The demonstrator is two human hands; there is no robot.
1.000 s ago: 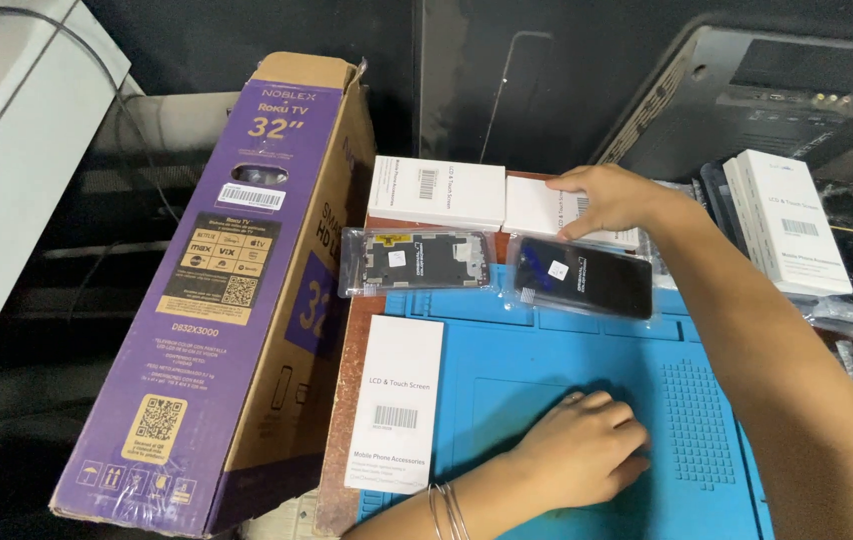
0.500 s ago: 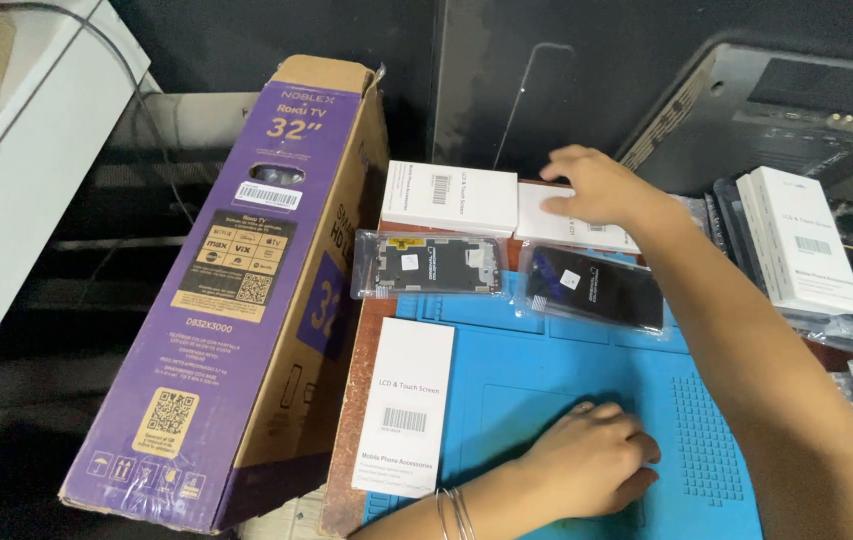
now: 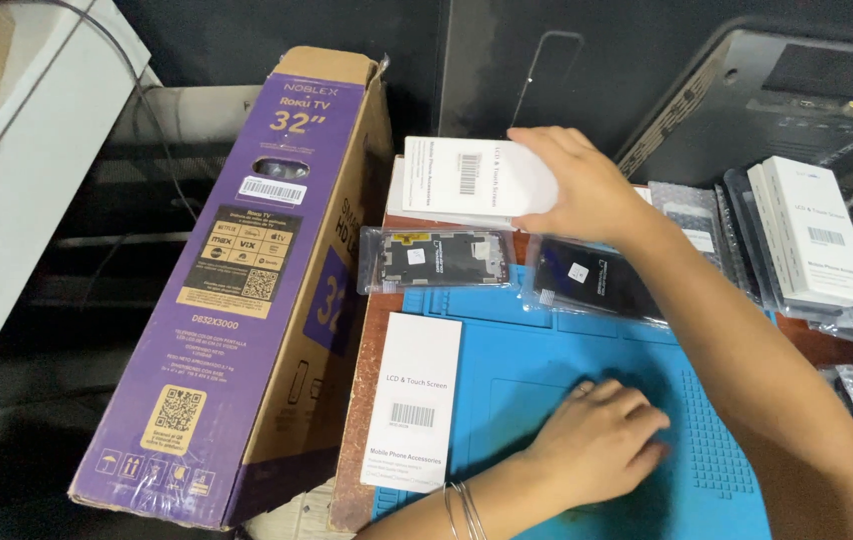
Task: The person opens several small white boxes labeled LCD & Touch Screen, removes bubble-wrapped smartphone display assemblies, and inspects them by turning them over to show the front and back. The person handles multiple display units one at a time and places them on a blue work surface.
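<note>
Right hand [image 3: 587,190] gripped a white box [image 3: 477,178] at its right end, held over the far table edge, long axis running left-right. Left hand [image 3: 597,445] lay flat, empty, on the blue mat [image 3: 727,440], well apart.

A flat white box [image 3: 467,178] with a barcode label lies lengthwise at the far edge of the counter, resting on another white box [image 3: 417,212] beneath it. Its right end is covered by fingers. The blue mat [image 3: 547,350] lies flat nearer the camera, ridged and gridded, with a palm pressed on its middle.
</note>
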